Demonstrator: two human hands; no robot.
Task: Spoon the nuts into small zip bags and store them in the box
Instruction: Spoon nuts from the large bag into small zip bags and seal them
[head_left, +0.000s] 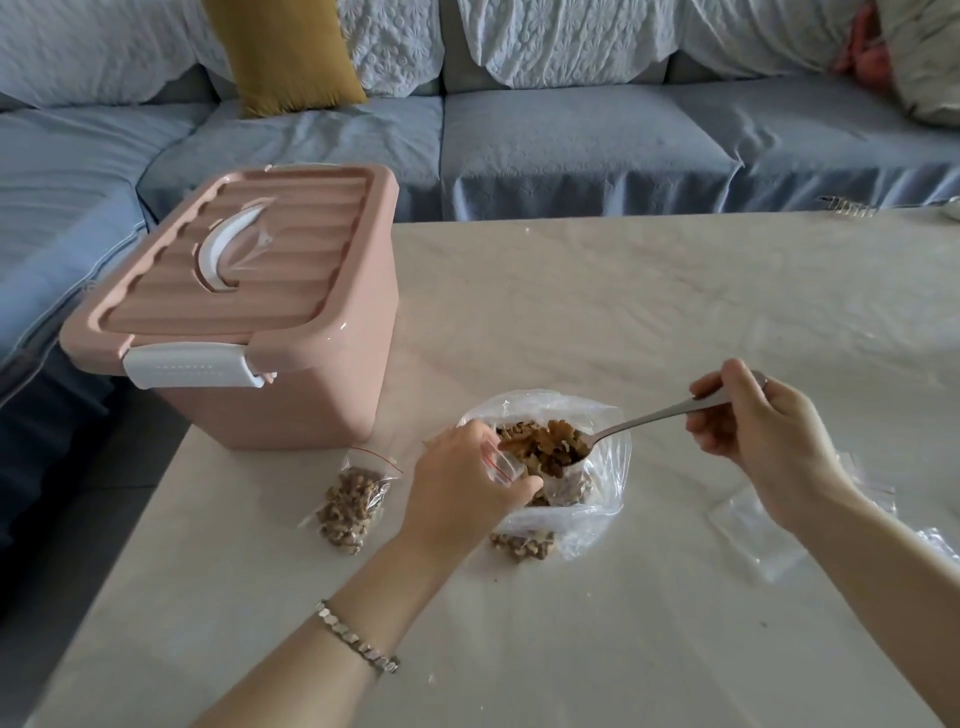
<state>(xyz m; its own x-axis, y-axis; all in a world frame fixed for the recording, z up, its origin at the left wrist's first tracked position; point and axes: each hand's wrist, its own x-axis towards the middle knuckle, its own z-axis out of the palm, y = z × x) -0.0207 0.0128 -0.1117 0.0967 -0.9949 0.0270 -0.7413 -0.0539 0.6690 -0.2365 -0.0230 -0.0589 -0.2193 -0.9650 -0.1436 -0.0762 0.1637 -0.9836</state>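
Note:
My right hand (763, 439) grips the handle of a metal spoon (639, 420) heaped with brown nuts (550, 447). The spoon's bowl hovers at the mouth of a small zip bag (500, 464) with a red stripe, which my left hand (462, 486) pinches open. Behind and under both lies a large clear plastic bag (602, 499) holding more nuts. A filled small zip bag (350, 501) lies on the table to the left of my left hand. The pink storage box (249, 306) stands at the table's left edge with its lid on and its white latch down.
The table (649, 312) wears a pale creased cloth. Empty clear zip bags (758, 540) lie under my right forearm. A grey-blue sofa (571, 140) with a mustard cushion (285, 52) runs behind the table. The box overhangs the table's left edge near the sofa.

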